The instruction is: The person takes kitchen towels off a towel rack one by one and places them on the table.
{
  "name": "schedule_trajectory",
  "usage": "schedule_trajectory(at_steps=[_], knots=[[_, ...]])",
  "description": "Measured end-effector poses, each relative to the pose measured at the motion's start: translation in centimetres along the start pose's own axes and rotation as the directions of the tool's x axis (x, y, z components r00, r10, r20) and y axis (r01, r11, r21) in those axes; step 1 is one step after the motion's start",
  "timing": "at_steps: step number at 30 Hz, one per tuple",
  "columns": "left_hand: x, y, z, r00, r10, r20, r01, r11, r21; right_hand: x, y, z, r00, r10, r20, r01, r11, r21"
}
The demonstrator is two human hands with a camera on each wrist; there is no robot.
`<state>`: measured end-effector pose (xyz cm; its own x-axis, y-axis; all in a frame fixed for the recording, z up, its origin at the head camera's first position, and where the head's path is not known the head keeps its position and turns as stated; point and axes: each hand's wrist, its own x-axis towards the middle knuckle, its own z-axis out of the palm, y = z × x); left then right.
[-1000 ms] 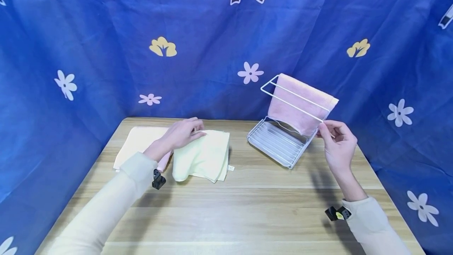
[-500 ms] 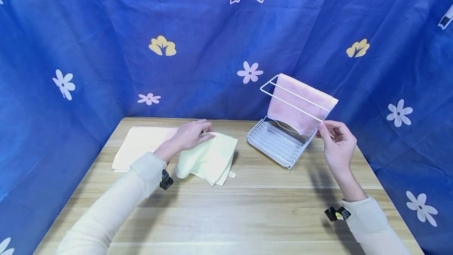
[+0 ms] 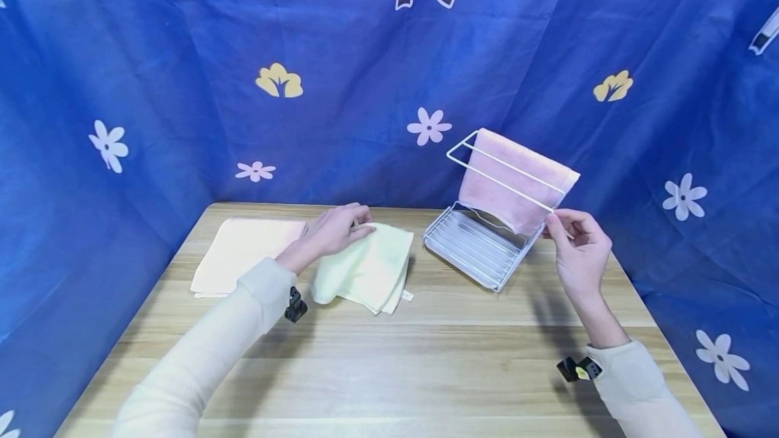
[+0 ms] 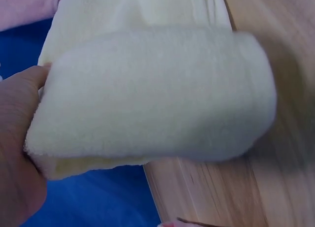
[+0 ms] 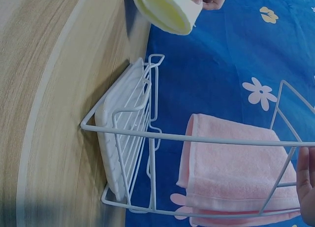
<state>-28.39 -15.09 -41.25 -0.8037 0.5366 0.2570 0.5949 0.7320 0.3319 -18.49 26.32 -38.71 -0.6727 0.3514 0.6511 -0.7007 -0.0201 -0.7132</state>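
A pale yellow folded towel (image 3: 380, 269) is pinched at its upper left edge by my left hand (image 3: 335, 230). In the left wrist view the folded end (image 4: 152, 94) bulges out beside the thumb and fingers. My right hand (image 3: 583, 249) holds the upper right corner of a white wire rack (image 5: 197, 138) between thumb and fingers. Over the rack's top bars hangs a pink towel (image 3: 499, 201), folded double. A white ribbed tray (image 3: 473, 247) sits in the rack's base. The yellow towel stands left of the rack, apart from it.
Another folded towel, pale pink (image 3: 243, 252), lies at the left of the wooden table (image 3: 389, 370), behind my left forearm. A blue patterned curtain (image 3: 353, 39) encloses the table's back and both sides.
My left hand has moved right with the yellow towel, uncovering more of the pale pink towel. The right hand and the rack have stayed in place.
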Motion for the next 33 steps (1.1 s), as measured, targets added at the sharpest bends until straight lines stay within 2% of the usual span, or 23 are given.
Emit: schedule_trajectory(at_steps=[9,18,24,33], knots=[[-0.2,-2.7,0.3,0.999,-0.035,0.018,0.035,0.999,-0.001,-0.2,0.1,0.0,1.000,-0.002,0.000,0.002,1.000,0.006],[0.0,-4.7,0.1,0.993,-0.095,0.069,0.094,0.996,0.010,-0.1,0.2,0.1,1.000,-0.011,0.007,0.010,1.000,0.020],[0.9,-5.0,0.4,0.993,-0.076,0.086,0.073,0.996,0.042,0.1,0.1,0.2,1.000,-0.025,0.015,0.024,0.999,0.033],[1.6,-4.9,1.3,0.986,-0.087,0.140,0.078,0.995,0.066,0.1,0.2,0.0,1.000,-0.016,0.007,0.016,1.000,0.002]])
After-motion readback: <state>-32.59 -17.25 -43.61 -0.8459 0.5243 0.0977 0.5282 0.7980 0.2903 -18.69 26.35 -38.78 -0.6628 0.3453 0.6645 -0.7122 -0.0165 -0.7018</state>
